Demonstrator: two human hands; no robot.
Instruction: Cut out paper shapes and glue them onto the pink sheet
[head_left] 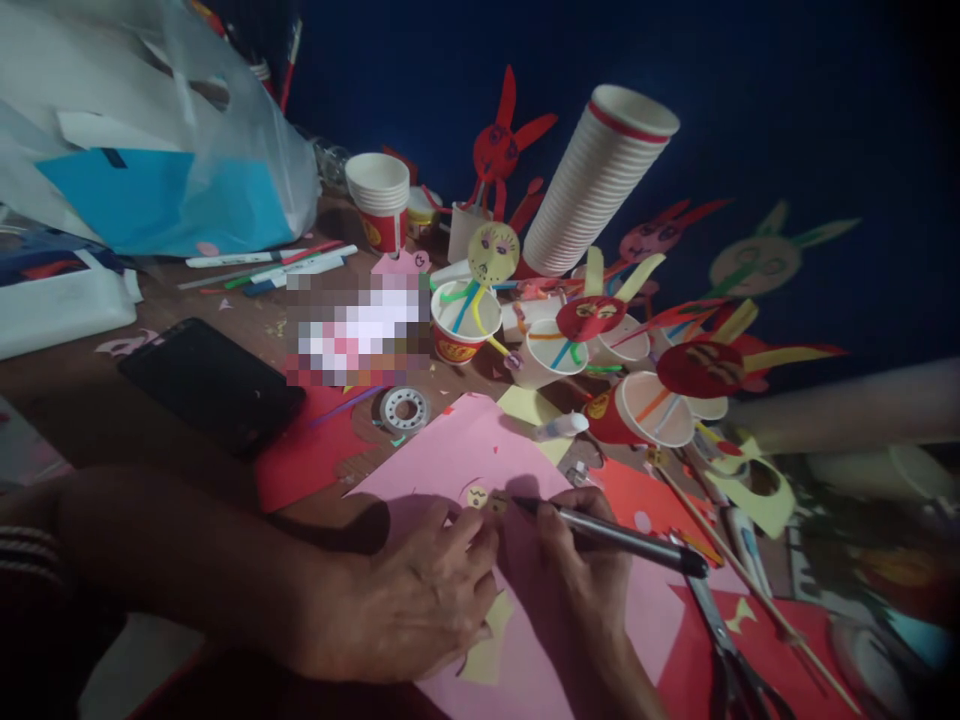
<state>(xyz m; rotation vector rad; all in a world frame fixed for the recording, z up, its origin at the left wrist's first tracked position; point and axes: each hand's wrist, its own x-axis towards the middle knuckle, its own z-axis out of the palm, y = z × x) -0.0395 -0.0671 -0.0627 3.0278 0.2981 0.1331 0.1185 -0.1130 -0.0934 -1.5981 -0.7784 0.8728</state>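
My right hand [589, 560] grips a black marker pen [630, 541], its tip pointing left at two small yellow paper pieces [477, 495] with dark lines drawn on them. These lie on a large sheet of pink paper [465, 432]. My left hand [409, 595] rests on the same sheet, its fingers bent a little and fingertips touching down just below the small pieces; they do not close around anything visible. A yellow paper scrap [487, 645] sticks out from beneath this hand.
Paper cups with rabbit-faced puppets [589, 320] stand behind, near a leaning cup stack [600, 180]. Scissors [724, 640] and a wooden stick [757, 590] lie right. A tape roll [405, 409], dark phone [214, 385] and several pens [300, 265] lie left; a plastic bag [255, 130] stands behind.
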